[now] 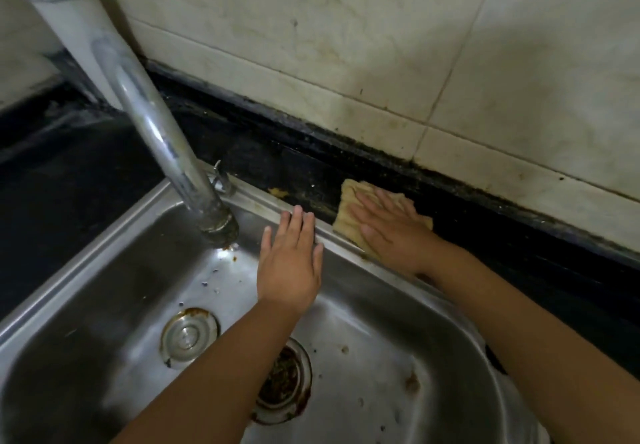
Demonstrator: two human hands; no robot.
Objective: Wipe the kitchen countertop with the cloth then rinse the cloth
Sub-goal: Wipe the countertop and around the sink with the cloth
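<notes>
Right hand [388,229] flat, fingers straight, pressing folded yellow cloth [349,222] onto black desk [304,170] behind steel sink [104,243]. Left hand [291,263] relaxed on sink rim. Risk: crumbs pushed into sink.

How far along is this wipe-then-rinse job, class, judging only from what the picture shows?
Done: nothing can be confirmed. In hand: the right hand presses the yellow cloth flat on the dark countertop behind the sink, while the left hand rests open at the sink's back rim. Left: a yellowish smear remains on the countertop, and rinsing has not begun; no water runs from the tap.
</notes>
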